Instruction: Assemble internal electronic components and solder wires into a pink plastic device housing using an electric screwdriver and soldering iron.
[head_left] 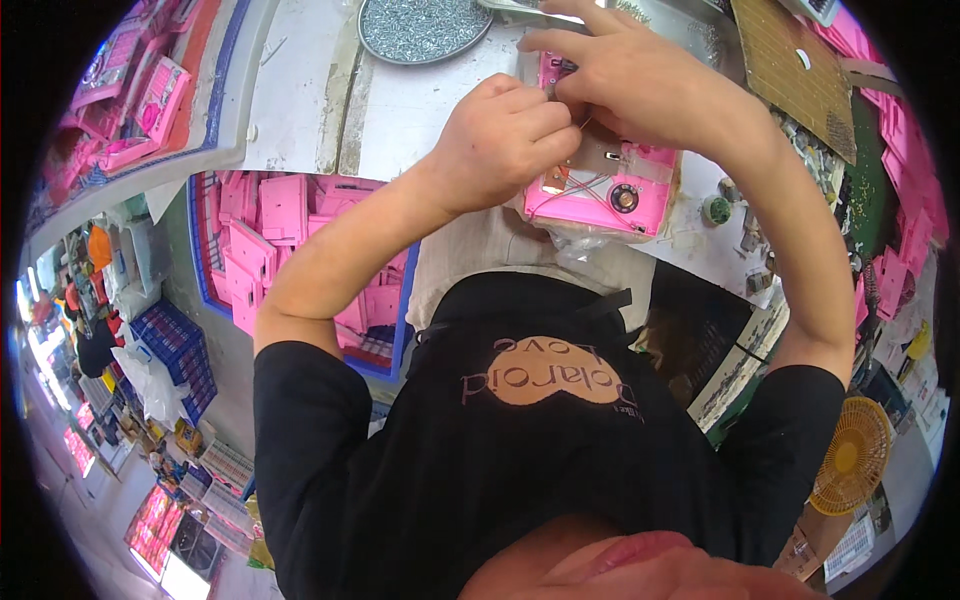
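Note:
A pink plastic housing (pixel 592 212) lies in front of me on the worktable. Inside it are a round black speaker (pixel 624 198), thin red wires and a small copper-coloured piece (pixel 556 179). Over the housing's left side, my left hand (pixel 505 140) is closed, its fingers curled and its knuckles up. My right hand (pixel 640 80) arches over the far part, two fingers stretched out to the left and the others bent down by the left fingertips. A thin wire shows between the hands. Whatever either hand pinches is hidden.
At the far side stands a round dish (pixel 425 32) of small metal screws. A blue-rimmed crate (pixel 398 330) of pink panels sits at lower left. More pink parts (pixel 160 95) fill a bin at far left. A brown board (pixel 800 70) and small green round object (pixel 717 210) lie right.

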